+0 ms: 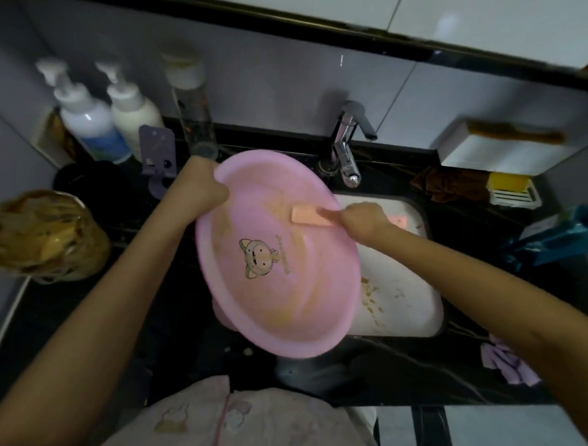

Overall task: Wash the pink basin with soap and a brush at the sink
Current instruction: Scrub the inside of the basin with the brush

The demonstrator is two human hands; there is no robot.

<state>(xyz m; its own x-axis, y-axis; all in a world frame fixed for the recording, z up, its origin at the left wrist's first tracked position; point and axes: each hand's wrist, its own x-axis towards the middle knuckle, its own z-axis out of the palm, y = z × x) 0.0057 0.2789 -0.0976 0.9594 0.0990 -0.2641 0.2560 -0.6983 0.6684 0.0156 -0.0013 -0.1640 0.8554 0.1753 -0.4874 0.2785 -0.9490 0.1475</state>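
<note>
The pink basin (276, 289) is tilted over the left side of the white sink (413, 305), its inside facing me, with a cartoon animal print and yellowish smears. My left hand (205, 188) grips its upper left rim. My right hand (361, 220) holds a pink brush (308, 216) against the upper inside wall of the basin. A yellow soap bar (508, 183) lies in a white dish at the right of the counter.
A chrome faucet (346, 147) stands behind the sink. Two pump bottles (98, 113) and a clear tall bottle (190, 103) stand at the back left. A brown cloth (449, 185), a teal object (554, 237) and a purple cloth (509, 363) lie on the right counter. Food bits lie in the sink.
</note>
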